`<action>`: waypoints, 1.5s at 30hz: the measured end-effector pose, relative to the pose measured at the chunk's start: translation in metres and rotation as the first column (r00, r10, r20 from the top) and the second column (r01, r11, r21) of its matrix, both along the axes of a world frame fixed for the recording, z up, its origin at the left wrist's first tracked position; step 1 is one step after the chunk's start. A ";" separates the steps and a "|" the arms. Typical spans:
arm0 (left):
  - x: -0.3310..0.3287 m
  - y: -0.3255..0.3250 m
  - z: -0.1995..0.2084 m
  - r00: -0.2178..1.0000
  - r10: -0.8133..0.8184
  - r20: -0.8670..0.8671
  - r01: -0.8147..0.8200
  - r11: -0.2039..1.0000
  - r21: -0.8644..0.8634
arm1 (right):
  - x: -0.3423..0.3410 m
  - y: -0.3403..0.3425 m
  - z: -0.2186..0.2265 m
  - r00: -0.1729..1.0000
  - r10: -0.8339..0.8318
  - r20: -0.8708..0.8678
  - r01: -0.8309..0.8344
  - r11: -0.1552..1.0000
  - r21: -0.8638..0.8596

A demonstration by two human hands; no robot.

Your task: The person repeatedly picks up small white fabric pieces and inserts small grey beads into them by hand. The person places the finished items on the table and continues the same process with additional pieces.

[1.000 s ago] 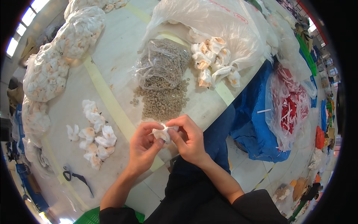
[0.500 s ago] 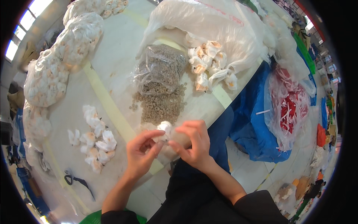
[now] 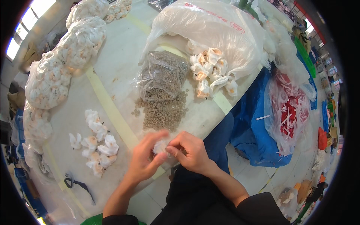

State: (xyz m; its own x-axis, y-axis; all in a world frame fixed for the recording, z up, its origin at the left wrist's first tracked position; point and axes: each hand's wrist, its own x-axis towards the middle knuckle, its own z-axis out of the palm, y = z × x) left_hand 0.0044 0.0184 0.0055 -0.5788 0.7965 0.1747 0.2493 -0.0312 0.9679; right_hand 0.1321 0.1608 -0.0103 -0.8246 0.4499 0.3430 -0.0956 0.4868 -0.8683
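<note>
In front of my body, between both hands, is a small white artificial flower (image 3: 160,146). My left hand (image 3: 145,155) is curled around it, thumb against its lower side, with the forefinger blurred above. My right hand (image 3: 190,152) pinches thumb and forefinger together at the flower's right edge; anything tiny inside that pinch is hidden. Just beyond my hands lies a spread of small beige rings (image 3: 163,118), spilling from a clear plastic bag (image 3: 165,71). On the left, a loose group of white-and-peach artificial flowers (image 3: 99,144) rests on the table.
More flowers (image 3: 208,69) lie by the mouth of a large white plastic bag (image 3: 213,22). Filled clear bags (image 3: 48,84) line the table's left edge. Black-handled scissors (image 3: 77,183) lie at lower left. Right of the table, a blue covering (image 3: 249,138) sits beside a bag of red material (image 3: 290,116).
My right hand has moved left and closed its fingertips at the flower's edge. The left hand has shifted slightly, its forefinger lifting. The whole view has dropped a little.
</note>
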 end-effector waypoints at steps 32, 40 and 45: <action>-0.003 -0.013 -0.016 0.956 0.199 0.215 -0.169 0.974 -0.153 | -0.078 0.061 -0.012 0.958 -0.286 0.036 0.175 0.676 0.716; -0.005 -0.012 -0.011 0.954 0.250 0.164 -0.224 0.961 -0.160 | -0.075 0.065 -0.017 0.961 -0.271 0.048 0.158 0.685 0.711; -0.005 -0.011 -0.012 0.958 0.256 0.126 -0.237 0.960 -0.149 | -0.076 0.066 -0.016 0.968 -0.251 0.027 0.160 0.691 0.705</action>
